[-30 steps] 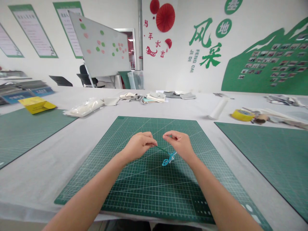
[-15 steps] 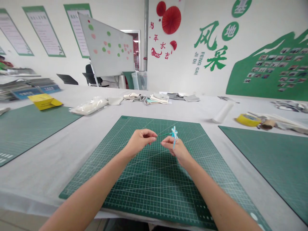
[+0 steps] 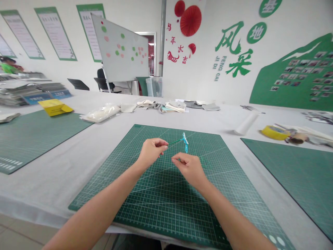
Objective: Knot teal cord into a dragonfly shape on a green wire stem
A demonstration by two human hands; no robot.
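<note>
Pinched in my left hand (image 3: 152,152) is the thin green stem of a blue and white flower-like piece (image 3: 185,140). The stem points right, and the blue head stands at its far end, above my right hand. My right hand (image 3: 189,168) is closed in a pinch just below the stem, apart from the blue head; whatever its fingertips hold is too small to make out. Both hands are over a green gridded cutting mat (image 3: 156,201). Faint green strands (image 3: 206,162) seem to lie on the mat beyond my right hand.
Left are another cutting mat (image 3: 39,139), a yellow packet (image 3: 55,107) and a clear plastic bag (image 3: 101,113). Fabric scraps (image 3: 173,106) lie at the back. A third mat (image 3: 291,173), yellow tape roll (image 3: 275,132) and white roll (image 3: 246,123) are right. A person (image 3: 9,65) is far left.
The blue flower-like piece has turned on its stem and now shows more edge-on. My right hand has dropped slightly away from it. The view has swung a little left.
</note>
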